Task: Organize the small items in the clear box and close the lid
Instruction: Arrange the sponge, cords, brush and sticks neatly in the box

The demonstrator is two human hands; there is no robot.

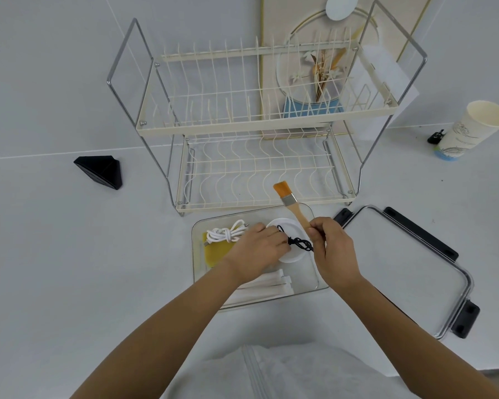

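Both of our hands work over the clear box (198, 240) in the head view: our right hand (333, 251) grips the brush (293, 205) by its wooden handle, bristles up and away, while our left hand (258, 250) pinches the black cord (298, 243) above the white dish (293, 256). We should tuck the cord flat beside the white cable (225, 233) and yellow sponge (218, 251), then lay the brush lengthwise so the lid (401, 266), lying open just right of the box, can seat.
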